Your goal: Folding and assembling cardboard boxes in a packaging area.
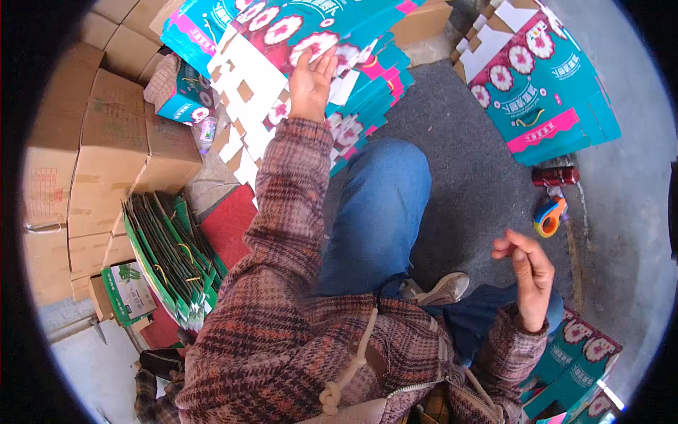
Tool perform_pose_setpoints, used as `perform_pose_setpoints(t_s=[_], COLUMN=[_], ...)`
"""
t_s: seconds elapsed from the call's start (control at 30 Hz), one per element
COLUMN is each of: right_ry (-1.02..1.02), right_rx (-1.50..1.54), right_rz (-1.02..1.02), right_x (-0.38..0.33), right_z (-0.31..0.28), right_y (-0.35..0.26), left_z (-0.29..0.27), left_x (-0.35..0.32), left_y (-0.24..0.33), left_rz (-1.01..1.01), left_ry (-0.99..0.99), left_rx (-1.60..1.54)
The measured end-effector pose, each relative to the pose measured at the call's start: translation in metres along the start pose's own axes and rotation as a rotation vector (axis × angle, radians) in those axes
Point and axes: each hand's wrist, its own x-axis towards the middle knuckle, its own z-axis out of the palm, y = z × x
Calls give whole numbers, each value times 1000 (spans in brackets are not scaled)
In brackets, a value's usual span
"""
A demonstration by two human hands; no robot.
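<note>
Teal box blanks (275, 49) look glossy, coated paperboard; brown cartons (113, 127) matt cardboard; plaid jacket (282, 311) rough, woolly cloth; jeans (385, 212) matt denim; red flask (555, 176) shiny, metallic.

I count three piles of teal printed cartons (590, 116) at 12, 2 and 4 o'clock, too overlapped to tally individually lol. Plus one small teal box (176, 104) at 10, one bundle of green folded cartons (166, 244) near 9, one red bottle (556, 177) at 3, one visible shoe (449, 288) near 4.

Pile of flat boxes (263, 83) — teal, pink bands, round red-and-white prints, white notched flaps along left side. Unfolded, overlapping, edges staggered, printed faces up — lies at upper middle of view.
</note>
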Motion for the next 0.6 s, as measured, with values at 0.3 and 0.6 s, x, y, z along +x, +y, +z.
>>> perform_pose_setpoints(t_s=[0.3, 0.6], right_ry=[123, 708], right_rx=[-7, -807], right_rz=[63, -382], right_x=[-36, -44], right_z=[-49, -110], right_y=[42, 18], left_z=[60, 126], left_x=[-175, -185], left_y=[14, 6], left_rz=[621, 393], left_ry=[-202, -683], left_rx=[853, 887])
